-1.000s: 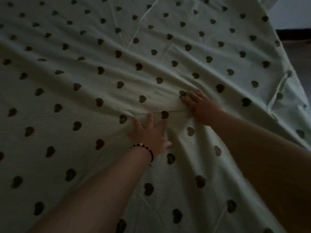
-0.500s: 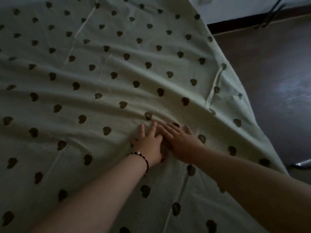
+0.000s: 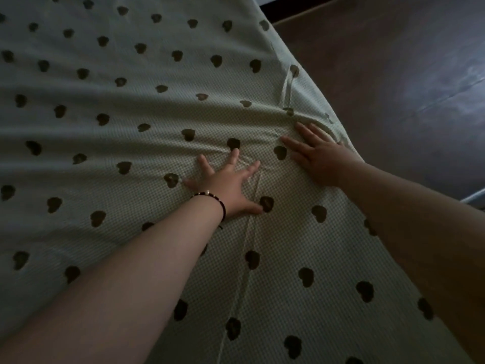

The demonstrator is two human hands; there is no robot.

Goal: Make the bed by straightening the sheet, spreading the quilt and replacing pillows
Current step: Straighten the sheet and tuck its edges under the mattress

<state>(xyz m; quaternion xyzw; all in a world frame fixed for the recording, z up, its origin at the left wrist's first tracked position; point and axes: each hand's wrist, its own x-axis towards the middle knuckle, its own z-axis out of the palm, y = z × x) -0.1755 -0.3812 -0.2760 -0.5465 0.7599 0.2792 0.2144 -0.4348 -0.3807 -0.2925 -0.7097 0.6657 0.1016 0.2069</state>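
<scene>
Hands now apart: right hand [image 3: 319,156] nearer sheet [image 3: 105,101] edge than before

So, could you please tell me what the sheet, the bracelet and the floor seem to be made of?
Sheet: soft woven cloth, likely cotton, matte, with a fine check weave, heart print and creases. Bracelet: small dark beads, slightly glossy; material unclear. Floor: hard, smooth, dark brown, with a dull sheen, possibly wood or tile.

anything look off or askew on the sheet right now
Yes: the sheet isn't flat. A ridge of bunched fabric runs just beyond both flat hands, left hand and right hand, and a raised crease runs lengthwise beside the left wrist.
</scene>
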